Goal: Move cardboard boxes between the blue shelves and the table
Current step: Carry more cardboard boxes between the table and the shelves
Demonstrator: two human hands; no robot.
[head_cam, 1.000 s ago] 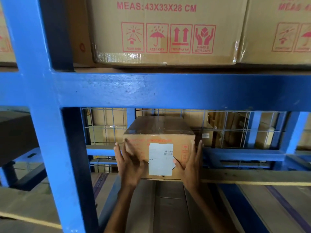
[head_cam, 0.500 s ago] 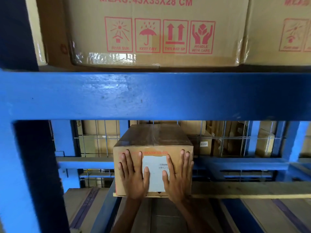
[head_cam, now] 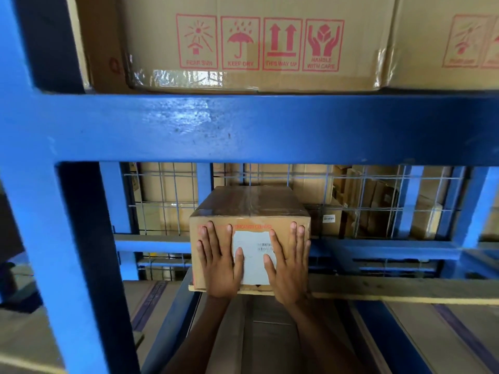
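Cardboard box (head_cam: pixel 249 211) on the blue shelf (head_cam: pixel 243 128) has both hands pressed flat against its near face, fingers (head_cam: pixel 213 244) spread and extended — nothing is curled around an edge, so the hold is a push with open palms, not a grasp. The left hand (head_cam: pixel 220 265) covers the left part of the face, its thumb lying on the white shipping label (head_cam: pixel 253 261); the right hand (head_cam: pixel 289 265) covers the right part, its thumb and forefinger overlapping the label's printed barcode. Fingertips of both hands reach up to a line of orange lettering just under the box's top edge.

The box is small, taped along its top seam, and stands upright on a pale wooden board (head_cam: pixel 405 288) that forms the shelf's floor, with its front edge at the board's near lip. Behind it a wire mesh panel (head_cam: pixel 378 201) closes the back of the bay, and more cartons show through it.

Above the thick horizontal beam sits a large carton (head_cam: pixel 256 39) with red handling symbols — sun, umbrella, arrows, cupped hands — and another carton (head_cam: pixel 459 41) just beside it on the right.
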